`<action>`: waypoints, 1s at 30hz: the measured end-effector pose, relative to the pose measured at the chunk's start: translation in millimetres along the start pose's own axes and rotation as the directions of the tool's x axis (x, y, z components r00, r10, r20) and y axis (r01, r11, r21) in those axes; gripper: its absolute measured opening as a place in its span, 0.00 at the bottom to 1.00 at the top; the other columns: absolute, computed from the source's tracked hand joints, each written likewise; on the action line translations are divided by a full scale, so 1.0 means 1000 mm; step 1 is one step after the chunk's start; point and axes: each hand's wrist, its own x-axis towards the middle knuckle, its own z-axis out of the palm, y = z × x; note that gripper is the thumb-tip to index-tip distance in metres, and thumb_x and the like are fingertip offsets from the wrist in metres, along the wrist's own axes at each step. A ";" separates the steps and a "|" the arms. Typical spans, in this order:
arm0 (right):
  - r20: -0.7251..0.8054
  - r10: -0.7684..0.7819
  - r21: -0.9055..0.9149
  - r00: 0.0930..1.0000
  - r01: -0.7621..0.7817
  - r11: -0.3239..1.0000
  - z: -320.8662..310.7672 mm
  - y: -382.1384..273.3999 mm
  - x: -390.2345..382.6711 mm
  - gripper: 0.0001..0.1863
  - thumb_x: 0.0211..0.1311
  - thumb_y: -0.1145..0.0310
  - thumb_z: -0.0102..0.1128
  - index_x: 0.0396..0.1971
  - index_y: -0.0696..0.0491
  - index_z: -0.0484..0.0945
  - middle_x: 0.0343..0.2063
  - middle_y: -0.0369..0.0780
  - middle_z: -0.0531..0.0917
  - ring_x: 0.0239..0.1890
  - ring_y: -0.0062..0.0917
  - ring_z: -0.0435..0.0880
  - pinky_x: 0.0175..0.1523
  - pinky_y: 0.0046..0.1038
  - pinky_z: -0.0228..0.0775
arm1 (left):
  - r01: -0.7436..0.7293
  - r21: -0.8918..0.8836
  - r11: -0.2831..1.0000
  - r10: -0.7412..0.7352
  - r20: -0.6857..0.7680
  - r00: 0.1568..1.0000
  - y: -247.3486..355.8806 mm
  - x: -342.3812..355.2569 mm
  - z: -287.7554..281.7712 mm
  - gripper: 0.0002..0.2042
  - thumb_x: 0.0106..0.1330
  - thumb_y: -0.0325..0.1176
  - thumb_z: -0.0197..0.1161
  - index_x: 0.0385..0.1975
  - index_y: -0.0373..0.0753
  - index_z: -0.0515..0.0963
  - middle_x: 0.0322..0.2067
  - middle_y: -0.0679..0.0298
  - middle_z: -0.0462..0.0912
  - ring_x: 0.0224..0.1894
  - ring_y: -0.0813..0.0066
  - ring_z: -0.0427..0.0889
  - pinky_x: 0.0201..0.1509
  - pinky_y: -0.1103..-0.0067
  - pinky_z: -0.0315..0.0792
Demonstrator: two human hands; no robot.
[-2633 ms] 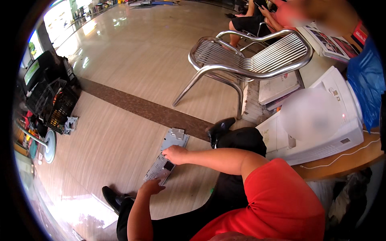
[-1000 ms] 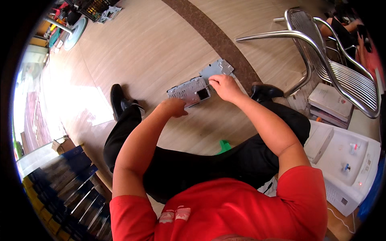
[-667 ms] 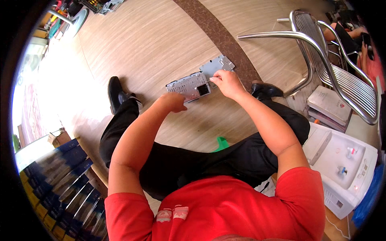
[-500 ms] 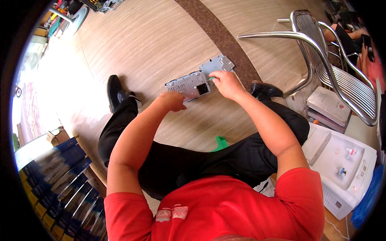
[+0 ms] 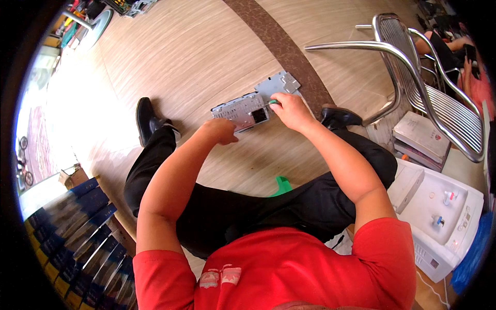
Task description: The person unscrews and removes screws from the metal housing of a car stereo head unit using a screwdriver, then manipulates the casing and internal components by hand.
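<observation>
On the wood-patterned floor between my feet lies a silver metal casing (image 5: 244,112) with rows of slots and a black square on its near right part. A flat grey metal plate (image 5: 272,86) with a stepped bracket adjoins its far right side; whether the two are joined I cannot tell. My left hand (image 5: 220,130) is closed on the casing's near left edge, some fingertips hidden. My right hand (image 5: 291,111) grips a small screwdriver (image 5: 273,102) by its green handle. The thin shaft points left to the casing's right end, beside the black square; its tip is too small to make out.
A metal chair (image 5: 413,67) stands at the far right, with a seated person behind it. Nearer are stacked boxes (image 5: 421,132) and a white water dispenser (image 5: 439,206). Blue boxes (image 5: 77,222) are piled at left. Something green (image 5: 282,186) lies by my right thigh.
My right hand and the screwdriver have shifted very slightly, the wrist a little turned. My left hand and the casing stay nearly in place. Bicycle-like wheels outside at far left look different.
</observation>
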 end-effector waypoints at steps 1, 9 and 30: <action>0.007 -0.014 0.013 1.000 0.014 1.000 0.000 -0.001 0.000 0.12 0.64 0.65 0.58 0.42 0.56 0.81 0.39 0.51 0.83 0.44 0.46 0.82 0.49 0.41 0.75 | -0.004 0.000 1.000 0.004 -0.006 1.000 -0.002 0.000 0.002 0.23 0.63 0.52 0.63 0.50 0.41 0.81 0.50 0.55 0.82 0.54 0.54 0.80 0.55 0.63 0.75; 0.010 -0.124 -0.068 0.992 0.125 0.990 -0.003 0.002 -0.002 0.10 0.65 0.68 0.57 0.43 0.54 0.81 0.39 0.49 0.81 0.44 0.45 0.80 0.48 0.40 0.74 | -0.002 -0.007 1.000 0.002 0.005 1.000 -0.001 0.001 0.000 0.24 0.62 0.52 0.63 0.48 0.40 0.82 0.49 0.53 0.83 0.52 0.53 0.81 0.55 0.63 0.75; -0.042 -0.106 -0.029 0.993 0.105 0.994 -0.002 -0.003 -0.002 0.08 0.64 0.70 0.57 0.41 0.54 0.79 0.34 0.47 0.82 0.40 0.46 0.81 0.45 0.39 0.75 | 0.010 -0.007 1.000 -0.010 0.013 1.000 0.001 0.001 -0.003 0.23 0.62 0.52 0.63 0.48 0.40 0.82 0.48 0.53 0.83 0.52 0.53 0.81 0.55 0.63 0.75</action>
